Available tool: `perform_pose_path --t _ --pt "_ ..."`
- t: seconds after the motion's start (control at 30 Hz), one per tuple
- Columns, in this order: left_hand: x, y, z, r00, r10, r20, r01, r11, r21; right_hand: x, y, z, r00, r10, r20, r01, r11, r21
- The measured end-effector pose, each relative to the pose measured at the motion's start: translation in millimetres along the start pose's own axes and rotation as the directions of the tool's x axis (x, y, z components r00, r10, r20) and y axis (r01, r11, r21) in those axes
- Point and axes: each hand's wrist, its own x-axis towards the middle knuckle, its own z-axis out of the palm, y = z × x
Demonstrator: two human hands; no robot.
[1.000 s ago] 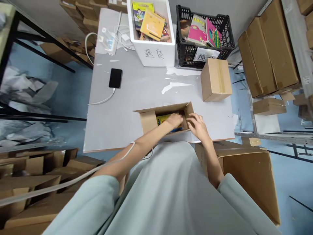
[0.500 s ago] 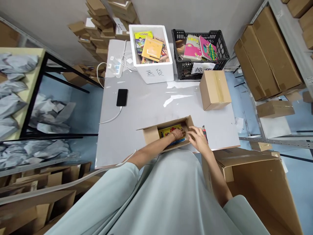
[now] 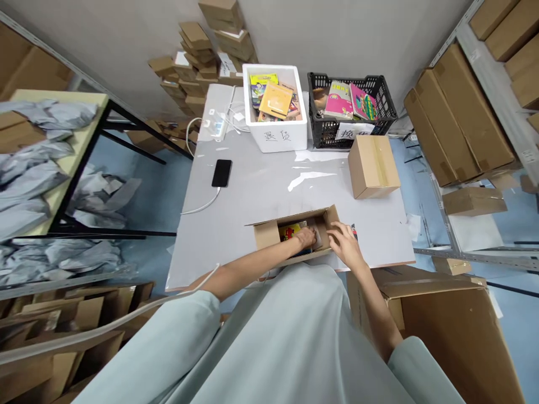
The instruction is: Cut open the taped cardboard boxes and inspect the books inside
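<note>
A narrow cardboard box (image 3: 266,235) lies open near the table's front edge, one end flap folded out to the left. Inside is a yellow book (image 3: 288,231) with red pictures, partly covered by my arm. My left hand (image 3: 308,237) reaches down into the box, fingers curled by the book and a pale, flat surface; what they grip is hidden. At the box's right end, my right hand (image 3: 344,242) is open, fingers loosely bent and apart beside the rim. A small red and black object (image 3: 354,230) lies just behind it, mostly covered.
A white foam box (image 3: 284,137) and a black crate (image 3: 330,132), both with books, stand at the back. A closed carton (image 3: 373,168) sits at right, a phone (image 3: 221,173) on a cable at left. A large open carton (image 3: 455,331) stands right of me.
The view has shifted, so the table sits lower in the picture. Inside the box, less of the yellow book shows and a pale surface appears by my left hand. My right hand stays at the rim.
</note>
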Motion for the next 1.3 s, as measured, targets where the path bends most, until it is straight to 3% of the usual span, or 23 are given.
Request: perform_pose_path --t 0.13,0.27,0.47,0.63,0.73,0.83,0.9,0.97,1.03,1.07,1.1,1.13,1.2,1.3 --pt "-2 13 -21.5 1.0 -0.011 0.019 0.011 1.0 0.009 4 5 2 1.0 -0.026 -0.004 0.026 0.999 -0.035" --pt "-15 21 -50.2 0.997 -0.002 -0.071 0.003 1.0 0.01 7 9 1 0.998 -0.057 -0.011 0.056 0.997 -0.047" --pt "-69 16 -110.8 0.975 0.018 -0.222 0.007 0.994 0.111 7 14 1 0.993 -0.113 -0.026 0.112 0.993 -0.044" --pt "-122 36 -160.5 0.915 0.024 -0.404 0.05 0.984 0.171 7 17 1 0.994 -0.105 -0.016 0.104 0.993 -0.052" --pt "-159 51 -182.3 0.81 0.03 -0.586 0.08 0.984 0.16 7 17 2 0.995 -0.096 -0.019 0.096 0.995 -0.009" --pt "-198 55 -194.7 0.636 -0.045 -0.77 0.009 0.999 -0.051 10 15 3 0.991 -0.017 -0.132 0.038 0.987 0.157" --pt "-219 51 -195.6 0.488 -0.201 -0.849 -0.095 0.955 -0.281 17 8 4 0.965 0.102 -0.242 -0.01 0.935 0.354" --pt "-230 48 -191.4 0.311 -0.412 -0.856 -0.23 0.842 -0.489 27 -7 4 0.936 0.215 -0.278 -0.018 0.819 0.573" --pt "-231 48 -185.2 0.139 -0.619 -0.773 -0.392 0.682 -0.617 42 -32 4 0.942 0.244 -0.229 0.008 0.667 0.745" --pt "-228 50 -182.5 0.078 -0.705 -0.705 -0.483 0.591 -0.646 52 -48 3 0.954 0.223 -0.198 0.027 0.596 0.803" --pt "-222 54 -180.5 0.045 -0.775 -0.63 -0.574 0.496 -0.651 63 -66 2 0.966 0.186 -0.18 0.056 0.532 0.845" --pt "-216 59 -179.6 0.038 -0.828 -0.559 -0.658 0.401 -0.638 75 -85 -1 0.971 0.148 -0.186 0.095 0.476 0.874" --pt "-202 70 -180.8 0.073 -0.884 -0.462 -0.771 0.244 -0.589 103 -124 -8 0.959 0.126 -0.253 0.184 0.398 0.899" --pt "-187 84 -187.7 0.085 -0.895 -0.437 -0.825 0.183 -0.534 139 -174 -24 0.921 0.184 -0.342 0.262 0.355 0.897"
